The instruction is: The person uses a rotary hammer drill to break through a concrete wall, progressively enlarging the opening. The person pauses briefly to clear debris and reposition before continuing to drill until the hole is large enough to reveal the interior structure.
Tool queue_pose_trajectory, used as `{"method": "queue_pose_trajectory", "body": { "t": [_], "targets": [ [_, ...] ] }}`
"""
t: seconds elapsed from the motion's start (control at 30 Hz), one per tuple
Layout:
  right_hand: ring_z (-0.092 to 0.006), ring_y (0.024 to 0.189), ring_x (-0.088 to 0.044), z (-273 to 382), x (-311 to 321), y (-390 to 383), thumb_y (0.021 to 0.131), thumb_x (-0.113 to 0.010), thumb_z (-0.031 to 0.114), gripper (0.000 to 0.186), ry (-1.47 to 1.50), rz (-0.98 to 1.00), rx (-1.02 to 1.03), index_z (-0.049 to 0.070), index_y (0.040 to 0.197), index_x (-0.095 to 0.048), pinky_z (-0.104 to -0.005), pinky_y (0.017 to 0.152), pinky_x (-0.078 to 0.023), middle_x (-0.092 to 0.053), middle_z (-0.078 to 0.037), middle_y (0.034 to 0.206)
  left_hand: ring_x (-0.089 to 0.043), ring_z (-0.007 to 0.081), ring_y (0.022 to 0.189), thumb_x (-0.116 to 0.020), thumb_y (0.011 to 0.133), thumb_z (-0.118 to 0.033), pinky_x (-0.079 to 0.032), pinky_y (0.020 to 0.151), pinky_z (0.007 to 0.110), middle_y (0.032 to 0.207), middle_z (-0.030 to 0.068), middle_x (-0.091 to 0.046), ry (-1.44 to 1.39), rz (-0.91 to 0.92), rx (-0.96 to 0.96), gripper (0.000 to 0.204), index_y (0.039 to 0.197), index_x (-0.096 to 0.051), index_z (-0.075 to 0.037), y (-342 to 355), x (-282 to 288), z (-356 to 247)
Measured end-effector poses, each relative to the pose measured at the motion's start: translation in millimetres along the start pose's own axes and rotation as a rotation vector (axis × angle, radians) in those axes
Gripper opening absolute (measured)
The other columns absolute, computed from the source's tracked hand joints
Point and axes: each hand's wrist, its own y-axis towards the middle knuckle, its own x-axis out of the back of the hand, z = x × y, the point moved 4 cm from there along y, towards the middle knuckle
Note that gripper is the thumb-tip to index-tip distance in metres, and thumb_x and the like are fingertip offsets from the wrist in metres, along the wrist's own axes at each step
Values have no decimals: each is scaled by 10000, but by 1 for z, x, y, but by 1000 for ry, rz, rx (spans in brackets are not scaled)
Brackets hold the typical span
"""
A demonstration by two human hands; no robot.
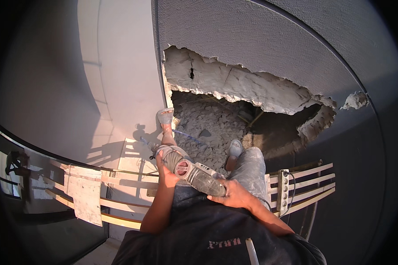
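Observation:
My left hand [167,172] is wrapped round the front part of a dust-covered handheld power tool [192,176], which lies diagonally over my lap with its narrow end toward the upper left. My right hand [234,194] grips the tool's rear body at the lower right. My dusty trousered leg [247,170] is beside it. One sandaled foot [165,115] is raised to the edge of a broken wall opening; the other sandal [235,148] is lower, in front of broken rubble [208,119].
The ragged opening [243,84] cuts into a grey textured wall [234,26]. A white wall [119,66] stands at left. Slatted boards [126,207] run behind my legs, with a pale panel [86,190] on the left and a socket strip [283,190] with cable on the right.

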Motion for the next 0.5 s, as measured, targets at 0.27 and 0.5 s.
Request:
{"method": "queue_pose_trajectory", "body": {
  "t": [0.27, 0.5],
  "targets": [
    [-427, 1128, -697, 11, -3, -4, 885, -810, 411, 582, 72, 73, -46, 7, 1282, -677, -450, 974, -544, -729, -261, 1169, -724, 276, 866, -615, 933, -610, -597, 798, 481, 944, 79, -742, 85, -27, 18, 526, 1055, -708, -107, 2, 0, 0],
    [-466, 1124, -680, 18, 0, 4, 866, -819, 368, 590, 0, 37, -46, -28, 1271, -652, -478, 960, -544, -707, -295, 1171, -724, 280, 833, -557, 949, -620, -607, 768, 464, 926, 91, -741, 103, -28, -74, 566, 1008, -711, -78, -12, -11, -9]
  ]
}}
